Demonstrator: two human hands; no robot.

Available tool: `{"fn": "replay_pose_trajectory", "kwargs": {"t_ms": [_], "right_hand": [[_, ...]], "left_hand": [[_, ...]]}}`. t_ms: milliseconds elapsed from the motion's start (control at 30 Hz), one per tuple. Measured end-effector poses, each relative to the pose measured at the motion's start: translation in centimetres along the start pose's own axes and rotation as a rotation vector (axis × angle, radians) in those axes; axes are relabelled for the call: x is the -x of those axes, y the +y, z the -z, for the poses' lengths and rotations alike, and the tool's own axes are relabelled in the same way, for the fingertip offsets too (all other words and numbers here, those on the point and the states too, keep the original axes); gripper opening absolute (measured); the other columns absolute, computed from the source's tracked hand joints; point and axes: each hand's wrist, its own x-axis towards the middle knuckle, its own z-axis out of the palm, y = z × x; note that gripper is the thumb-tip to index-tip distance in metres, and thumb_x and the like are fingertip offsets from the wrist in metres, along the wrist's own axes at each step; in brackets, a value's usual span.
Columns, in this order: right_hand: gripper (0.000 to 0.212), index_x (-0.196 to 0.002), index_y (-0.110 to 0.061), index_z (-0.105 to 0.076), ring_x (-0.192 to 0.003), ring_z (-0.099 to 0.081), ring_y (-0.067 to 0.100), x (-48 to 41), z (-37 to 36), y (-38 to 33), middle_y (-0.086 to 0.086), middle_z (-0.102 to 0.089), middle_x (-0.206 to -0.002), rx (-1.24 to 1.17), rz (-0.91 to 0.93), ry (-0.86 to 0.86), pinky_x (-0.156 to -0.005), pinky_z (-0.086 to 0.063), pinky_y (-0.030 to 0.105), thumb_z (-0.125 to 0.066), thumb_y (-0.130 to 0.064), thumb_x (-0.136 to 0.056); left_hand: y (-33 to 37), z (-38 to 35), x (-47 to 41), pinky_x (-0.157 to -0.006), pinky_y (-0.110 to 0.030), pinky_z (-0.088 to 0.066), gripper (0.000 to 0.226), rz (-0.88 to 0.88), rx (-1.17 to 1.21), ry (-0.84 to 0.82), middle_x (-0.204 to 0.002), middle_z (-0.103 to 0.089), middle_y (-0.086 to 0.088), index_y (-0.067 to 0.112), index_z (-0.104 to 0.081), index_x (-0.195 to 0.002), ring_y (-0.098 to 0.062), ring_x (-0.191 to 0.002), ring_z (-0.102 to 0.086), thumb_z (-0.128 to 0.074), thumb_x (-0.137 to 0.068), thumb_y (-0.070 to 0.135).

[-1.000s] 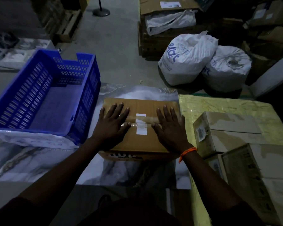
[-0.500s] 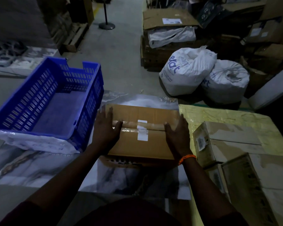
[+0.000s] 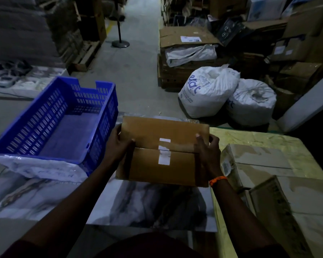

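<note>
Both palms have slid off the lid; left hand (image 3: pixel 119 146) and right hand (image 3: pixel 207 151) now grip the cardboard box (image 3: pixel 162 151) by its sides above the desk (image 3: pixel 153 205).

Blue "ekart" lettering, on white sack (image 3: pixel 207 90)

Dim warehouse; grey concrete floor (image 3: pixel 136 71) runs far down the middle, wooden pallet (image 3: pixel 86 56) w/ stacked goods far left, cartons (image 3: pixel 295 45) piled far right, 2 white sacks (image 3: pixel 209 92) near them
</note>
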Motion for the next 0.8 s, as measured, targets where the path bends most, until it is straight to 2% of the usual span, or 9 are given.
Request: {"fn": "replay_pose_trajectory", "kwargs": {"t_ms": [133, 233, 367, 400, 500, 600, 700, 733, 800], "right_hand": [[0.043, -0.123, -0.016, -0.049, -0.108, -0.057, 0.019, 0.9, 0.3, -0.4, 0.001, -0.059, -0.122, -0.153, 0.013, 0.053, -0.082, -0.042, 0.028, -0.069, -0.044, -0.096], [0.044, -0.125, -0.019, -0.049, -0.109, -0.058, 0.018, 1.6, -0.1, 0.2, 0.003, -0.059, -0.123, -0.18, 0.017, 0.042, -0.079, -0.046, 0.022, -0.067, -0.047, -0.096], [0.049, -0.126, -0.025, -0.048, -0.116, -0.059, 0.024, 3.1, -0.5, 3.2, 0.007, -0.055, -0.13, -0.144, -0.007, 0.024, -0.096, -0.055, 0.046, -0.067, -0.056, -0.093], [0.052, -0.128, -0.024, -0.048, -0.116, -0.059, 0.024, 3.6, -0.5, 3.8, 0.007, -0.054, -0.131, -0.131, -0.012, 0.019, -0.097, -0.055, 0.048, -0.069, -0.056, -0.092], [0.06, -0.13, -0.026, -0.048, -0.119, -0.059, 0.024, 5.1, -0.4, 4.9, 0.004, -0.053, -0.132, -0.113, -0.011, 0.016, -0.096, -0.056, 0.05, -0.072, -0.059, -0.086], [0.056, -0.131, -0.022, -0.049, -0.121, -0.057, 0.021, 6.1, -0.1, 5.5, 0.004, -0.054, -0.134, -0.11, 0.001, 0.034, -0.099, -0.055, 0.048, -0.074, -0.049, -0.09], [0.054, -0.134, -0.019, -0.05, -0.123, -0.056, 0.019, 6.7, 0.4, 6.0, 0.003, -0.054, -0.135, -0.121, -0.004, 0.047, -0.099, -0.055, 0.041, -0.075, -0.041, -0.092], [0.054, -0.134, -0.018, -0.05, -0.123, -0.056, 0.02, 6.9, 0.7, 6.2, 0.003, -0.055, -0.135, -0.122, -0.005, 0.049, -0.097, -0.055, 0.039, -0.075, -0.041, -0.092], [0.052, -0.133, -0.016, -0.051, -0.123, -0.056, 0.021, 7.3, 1.0, 6.5, 0.004, -0.055, -0.134, -0.104, -0.003, 0.049, -0.093, -0.054, 0.034, -0.075, -0.039, -0.093]], "left_hand": [[-1.1, 0.9, 0.7, -0.112, -0.046, -0.044, 0.089, -0.054, 0.103, 0.005, -0.158, -0.041, -0.002, 0.027, -0.034, -0.155, -0.021, -0.143, -0.042, -0.073, -0.083, -0.007], [-2.5, 1.2, 1.4, -0.103, -0.022, -0.047, 0.087, -0.119, 0.076, 0.003, -0.158, -0.039, -0.004, 0.033, -0.031, -0.157, -0.017, -0.138, -0.046, -0.079, -0.088, 0.011], [-4.5, 1.2, 3.4, -0.097, -0.011, -0.041, 0.075, -0.13, -0.024, 0.056, -0.137, -0.049, -0.006, 0.028, -0.045, -0.153, -0.009, -0.125, -0.052, -0.069, -0.089, 0.056], [-4.8, 1.1, 4.0, -0.096, -0.008, -0.04, 0.071, -0.137, -0.045, 0.069, -0.131, -0.05, -0.008, 0.027, -0.048, -0.152, -0.01, -0.121, -0.053, -0.068, -0.09, 0.057], [-5.3, 0.8, 5.9, -0.088, -0.001, -0.041, 0.057, -0.132, -0.055, 0.111, -0.128, -0.05, -0.008, 0.023, -0.052, -0.148, -0.016, -0.121, -0.053, -0.069, -0.096, 0.036], [-5.3, 0.6, 7.0, -0.087, -0.001, -0.043, 0.054, -0.099, -0.023, 0.125, -0.137, -0.048, -0.007, 0.023, -0.054, -0.147, -0.013, -0.123, -0.052, -0.07, -0.096, 0.03], [-5.3, 0.3, 8.2, -0.088, -0.002, -0.043, 0.051, -0.09, -0.012, 0.163, -0.138, -0.047, -0.004, 0.023, -0.055, -0.146, 0.007, -0.119, -0.049, -0.069, -0.097, 0.03], [-5.4, 0.3, 8.6, -0.091, -0.004, -0.045, 0.05, -0.094, -0.016, 0.175, -0.137, -0.047, -0.004, 0.024, -0.055, -0.145, 0.01, -0.118, -0.048, -0.069, -0.097, 0.03], [-6.0, 0.3, 9.1, -0.098, -0.02, -0.052, 0.05, -0.103, -0.033, 0.177, -0.135, -0.045, -0.001, 0.025, -0.054, -0.145, 0.003, -0.12, -0.05, -0.069, -0.097, 0.035]]}}
